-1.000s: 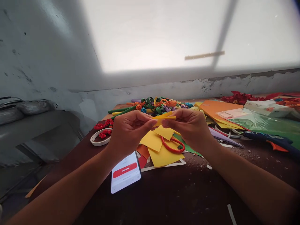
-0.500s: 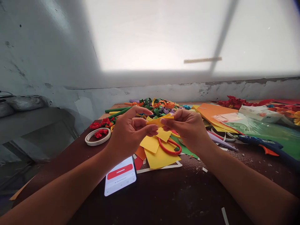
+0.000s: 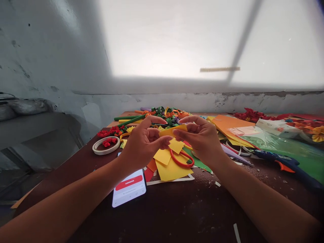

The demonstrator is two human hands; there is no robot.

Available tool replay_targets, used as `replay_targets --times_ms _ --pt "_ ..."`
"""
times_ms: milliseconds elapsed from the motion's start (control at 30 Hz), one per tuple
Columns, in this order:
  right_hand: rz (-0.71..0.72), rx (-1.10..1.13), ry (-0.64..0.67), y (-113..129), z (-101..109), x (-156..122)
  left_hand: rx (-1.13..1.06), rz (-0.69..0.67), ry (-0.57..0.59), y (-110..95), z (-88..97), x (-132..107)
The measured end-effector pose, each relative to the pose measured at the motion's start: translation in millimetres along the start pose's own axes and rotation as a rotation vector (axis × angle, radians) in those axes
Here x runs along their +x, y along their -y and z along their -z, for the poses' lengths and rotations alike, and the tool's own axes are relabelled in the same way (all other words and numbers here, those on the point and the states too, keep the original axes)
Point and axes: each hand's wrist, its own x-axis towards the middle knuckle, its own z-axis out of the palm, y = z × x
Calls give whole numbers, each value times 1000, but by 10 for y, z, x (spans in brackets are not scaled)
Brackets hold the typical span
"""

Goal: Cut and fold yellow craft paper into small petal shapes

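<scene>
Between my two hands, above the middle of the table, is a small folded strip of yellow paper. My right hand pinches its right end between thumb and fingers. The left end rests in the fingers of my left hand, whose index finger is raised off the paper. Below lie yellow paper squares, partly under a red loop-shaped handle; the rest of that tool is hidden. A phone with a lit screen lies under my left wrist.
A roll of white tape rings red paper flowers at the left. Curled paper strips are heaped behind my hands. A dark blue glue gun with an orange trigger lies at the right, near orange sheets and plastic packaging.
The right index finger has lifted off the paper's upper edge, and the strip shows more of its face. My left hand keeps nearly the same pose. The view has shifted slightly.
</scene>
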Motion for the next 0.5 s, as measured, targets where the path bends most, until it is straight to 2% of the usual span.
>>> replay_targets --times_ms 233,500 --pt "-51 19 90 -10 -16 -4 -24 29 21 58 11 29" --pt "-15 -37 42 -23 22 -6 -32 73 87 58 13 45"
